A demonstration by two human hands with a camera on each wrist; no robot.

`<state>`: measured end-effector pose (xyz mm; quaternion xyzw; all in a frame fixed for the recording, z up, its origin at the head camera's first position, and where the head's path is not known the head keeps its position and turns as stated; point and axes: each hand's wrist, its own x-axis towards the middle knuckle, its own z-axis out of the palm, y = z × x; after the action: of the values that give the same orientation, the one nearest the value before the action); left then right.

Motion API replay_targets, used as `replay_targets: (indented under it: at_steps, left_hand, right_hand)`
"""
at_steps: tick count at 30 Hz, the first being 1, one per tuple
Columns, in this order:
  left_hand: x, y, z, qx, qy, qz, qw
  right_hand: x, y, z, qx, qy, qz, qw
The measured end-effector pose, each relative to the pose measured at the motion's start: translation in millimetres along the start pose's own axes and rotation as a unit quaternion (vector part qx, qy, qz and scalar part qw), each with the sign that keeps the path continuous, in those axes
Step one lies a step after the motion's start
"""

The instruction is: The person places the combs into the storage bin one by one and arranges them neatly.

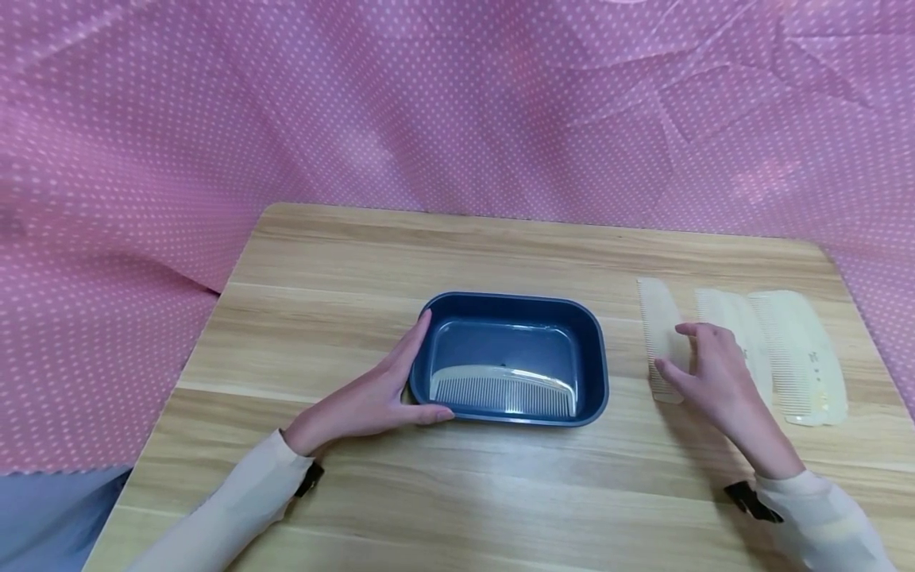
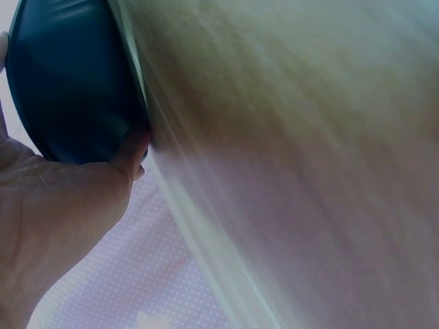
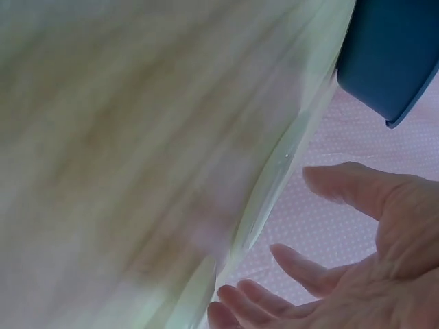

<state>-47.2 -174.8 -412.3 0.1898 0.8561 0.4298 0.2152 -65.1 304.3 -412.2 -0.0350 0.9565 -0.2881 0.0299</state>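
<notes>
Pink dotted cloth (image 1: 457, 119) spans the upper frame; wooden tabletop (image 1: 322, 270) lies below it. Blue tray (image 1: 500, 343): frame centre. Left hand (image 1: 379, 393), left of centre: grip clasps the tray's left end, thumb at near rim. Right hand (image 1: 720, 377), right of centre: grip spread, above the leftmost loose comb (image 1: 659, 318); contact unclear. Further combs (image 1: 804, 357) overlap at far right. Tray comb (image 1: 500, 389) lies along the tray's near wall, teeth toward lower frame.

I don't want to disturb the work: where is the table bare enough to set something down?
Bare table borders the tray behind and in front, between the sleeves. Another patch lies left of the tray, behind the left hand. A narrow strip divides the tray from the comb beside it. The right is crowded: more combs, the right hand over them.
</notes>
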Motion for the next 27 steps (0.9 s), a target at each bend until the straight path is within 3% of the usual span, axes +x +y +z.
replay_targets:
  at_steps: [13, 22, 27]
  left_hand:
    - [-0.7, 1.8, -1.2, -0.011, -0.004, -0.010, 0.9999]
    - [-0.4, 3.5, -1.8, -0.016, -0.007, -0.015, 0.9997]
    - [-0.2, 3.3, -2.0, -0.017, -0.007, -0.016, 0.9997]
  right_hand:
    - [6, -5, 3, -0.030, -0.019, 0.005, 0.999]
    - [9, -7, 0, -0.028, -0.045, 0.035, 0.998]
    - [11, -5, 1, -0.020, -0.040, 0.024, 0.999]
